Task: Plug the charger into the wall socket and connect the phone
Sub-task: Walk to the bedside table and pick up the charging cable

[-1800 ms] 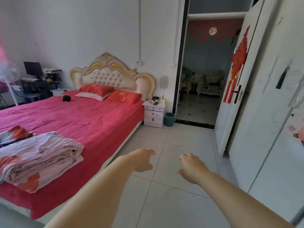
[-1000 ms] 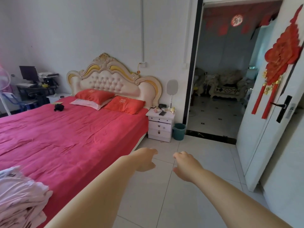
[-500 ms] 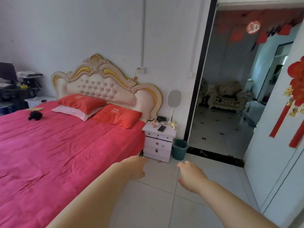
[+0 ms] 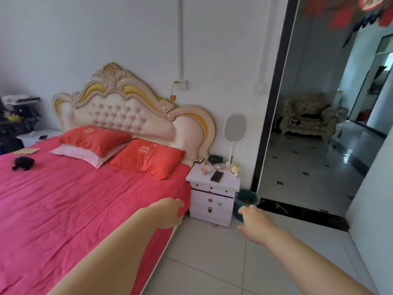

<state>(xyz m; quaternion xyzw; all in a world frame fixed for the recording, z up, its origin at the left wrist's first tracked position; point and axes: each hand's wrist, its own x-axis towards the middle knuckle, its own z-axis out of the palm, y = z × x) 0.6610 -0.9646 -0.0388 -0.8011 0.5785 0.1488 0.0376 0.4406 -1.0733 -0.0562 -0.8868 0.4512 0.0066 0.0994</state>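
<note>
A dark phone (image 4: 217, 176) lies flat on the white nightstand (image 4: 212, 202) beside the bed. On the wall above the headboard sits a white socket panel (image 4: 181, 84), with a yellow cable (image 4: 172, 90) hanging from its left side. My left hand (image 4: 168, 213) and my right hand (image 4: 254, 225) reach forward at waist height, well short of the nightstand. Both hold nothing and their fingers hang loosely curled. I cannot make out a charger among the small items on the nightstand.
A bed with a pink sheet (image 4: 74, 209) fills the left. A green bin (image 4: 246, 204) stands right of the nightstand, a white racket-shaped swatter (image 4: 234, 128) leans on the wall above it. An open doorway (image 4: 319, 124) leads right; tiled floor (image 4: 212, 262) lies ahead.
The view has advanced along the bed toward the nightstand, which now looks larger and closer. The folded blankets and the door have left the frame. Both hands stay outstretched and hold nothing.
</note>
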